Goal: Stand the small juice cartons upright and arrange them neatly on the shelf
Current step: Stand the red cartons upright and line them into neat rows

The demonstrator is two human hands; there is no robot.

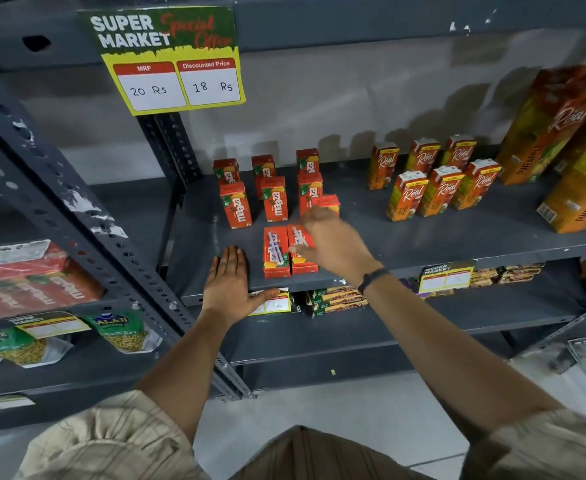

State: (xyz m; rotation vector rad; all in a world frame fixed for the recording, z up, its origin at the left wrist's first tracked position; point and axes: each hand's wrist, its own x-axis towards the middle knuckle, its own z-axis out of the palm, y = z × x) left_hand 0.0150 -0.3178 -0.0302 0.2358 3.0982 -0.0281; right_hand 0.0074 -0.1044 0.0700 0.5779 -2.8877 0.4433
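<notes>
The left hand (230, 282) lay flat and released on the front edge of the shelf (458, 237), palm down, fingers spread and holding nothing; it looked placed there to steady the person while the other arm reached in. Just beside it, toward the shelf's front edge, two red juice cartons (290, 251) lay on their backs, side by side and touching, straws uppermost, not yet stood up. Behind them, toward the back edge, the standing red cartons (272, 194) formed three short columns facing forward, a start on the neat block the task wants. The right hand (333, 244) hovered over the right-hand lying carton, fingers part curled and blurred; whether it gripped that carton I cannot tell, though the thumb seemed to touch it. One more red carton (326, 203) sat just past its fingertips, beside the right column and seemingly askew. Well apart, toward the shelf's right end, the small orange cartons (433, 178) stood in two tidy rows, with tall pineapple cartons (548, 126) at the far right edge. No open container showed its contents; all were sealed.
</notes>
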